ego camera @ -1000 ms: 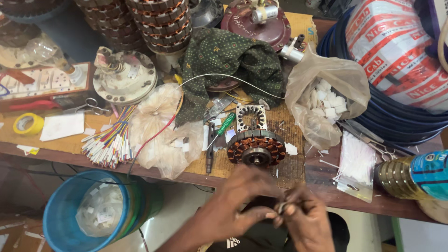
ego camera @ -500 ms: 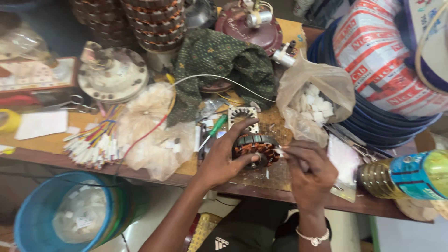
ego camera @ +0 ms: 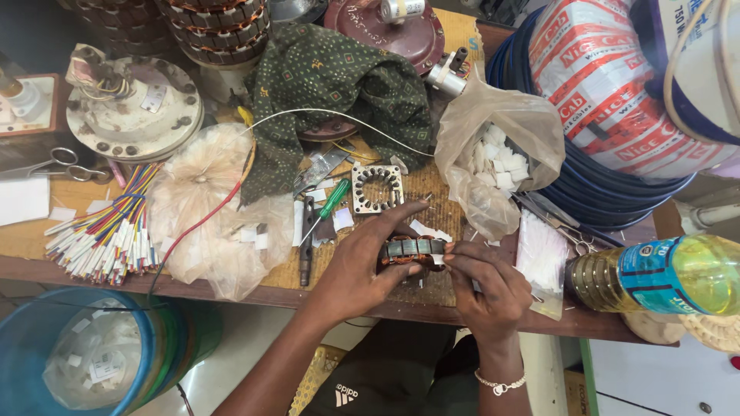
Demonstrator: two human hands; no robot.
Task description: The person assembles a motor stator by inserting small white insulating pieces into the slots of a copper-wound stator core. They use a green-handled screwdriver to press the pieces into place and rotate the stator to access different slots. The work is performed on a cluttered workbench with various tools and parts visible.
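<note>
Two hands meet on a small motor stator (ego camera: 411, 250) with copper windings, held tilted on its side at the near edge of the wooden workbench (ego camera: 92, 266). The left hand (ego camera: 362, 266) wraps around it from the left, fingers curled over the top of the laminated core and thumb under it. The right hand (ego camera: 489, 289) closes in from the right, its fingertips pinched together against the stator's right end; what they pinch is too small to tell. Just beyond the grip lies a bare square stator core (ego camera: 377, 189), and to the left of it a green-handled screwdriver (ego camera: 330, 204). Farther left sits a bundle of coloured wires (ego camera: 108, 231). Right of the grip stands a clear bag of white paper pieces (ego camera: 493, 154), and farther right a bottle of yellow oil (ego camera: 655, 273) lies on its side.
</note>
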